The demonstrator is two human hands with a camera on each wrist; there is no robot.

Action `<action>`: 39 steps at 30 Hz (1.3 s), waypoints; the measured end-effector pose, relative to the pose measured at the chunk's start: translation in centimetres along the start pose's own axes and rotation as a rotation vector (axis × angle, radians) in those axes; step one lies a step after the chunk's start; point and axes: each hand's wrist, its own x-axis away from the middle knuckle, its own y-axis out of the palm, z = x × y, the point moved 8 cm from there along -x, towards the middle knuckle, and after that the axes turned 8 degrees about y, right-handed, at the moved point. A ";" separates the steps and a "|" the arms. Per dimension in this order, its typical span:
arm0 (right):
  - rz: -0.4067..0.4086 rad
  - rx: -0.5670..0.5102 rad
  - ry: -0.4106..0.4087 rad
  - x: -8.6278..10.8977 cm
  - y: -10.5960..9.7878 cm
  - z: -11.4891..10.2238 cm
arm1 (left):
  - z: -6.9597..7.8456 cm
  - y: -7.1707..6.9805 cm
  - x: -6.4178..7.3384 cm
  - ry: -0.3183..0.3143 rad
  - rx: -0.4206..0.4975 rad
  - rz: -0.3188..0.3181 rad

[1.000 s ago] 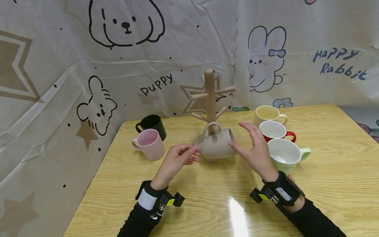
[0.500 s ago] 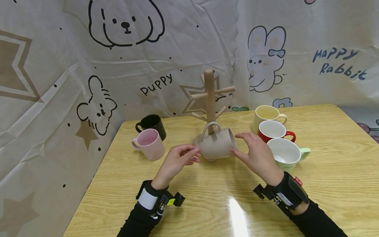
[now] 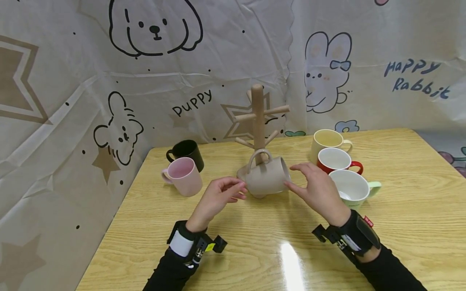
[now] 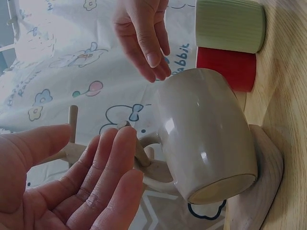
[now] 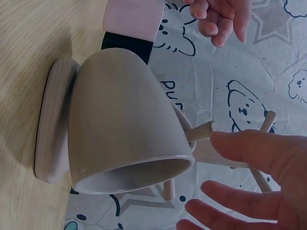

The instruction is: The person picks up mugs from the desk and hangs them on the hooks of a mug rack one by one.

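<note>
the beige mug (image 3: 267, 180) hangs sideways by its handle (image 3: 261, 150) off a low peg (image 5: 202, 130) on the front of the mug tree (image 3: 257, 125); my left hand (image 3: 217, 199) is loose and open just left of the tree, my right hand (image 3: 320, 194) spread just right of it, neither gripping anything; looks glazed ceramic, so i'd guess stiff, heavyish, slick and chippable; i'd grab it round the body.

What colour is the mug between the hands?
The mug is greyish beige, clearest in the left wrist view.
</note>
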 end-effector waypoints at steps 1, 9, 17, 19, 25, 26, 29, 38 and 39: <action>-0.002 0.005 0.001 0.0 0.0 0.0 | 0.0 0.0 0.0 0.002 -0.005 -0.001; -0.037 0.040 0.019 -0.2 0.1 0.3 | 0.4 -0.4 0.1 0.017 -0.018 0.003; 0.003 0.094 -0.063 0.0 0.0 -0.2 | 0.9 -1.1 0.2 0.034 -0.073 0.057; 0.010 0.106 -0.075 0.0 -0.1 -0.3 | 1.1 -1.2 0.2 0.042 -0.090 0.063; 0.041 0.116 -0.075 0.1 -0.7 -0.2 | 1.4 -1.3 0.3 0.044 -0.122 0.061; 0.045 0.121 -0.074 0.1 -0.9 -0.2 | 1.4 -1.3 0.3 0.045 -0.124 0.057; 0.062 0.142 -0.094 0.0 -1.7 -0.6 | 1.6 -1.3 0.4 0.054 -0.134 0.046; 0.277 0.075 -0.390 -3.6 -8.8 -6.2 | 1.6 -1.2 0.7 0.073 -0.153 0.011; 0.283 0.050 -0.414 -4.6 -9.5 -6.8 | 1.6 -1.2 0.7 0.075 -0.154 0.008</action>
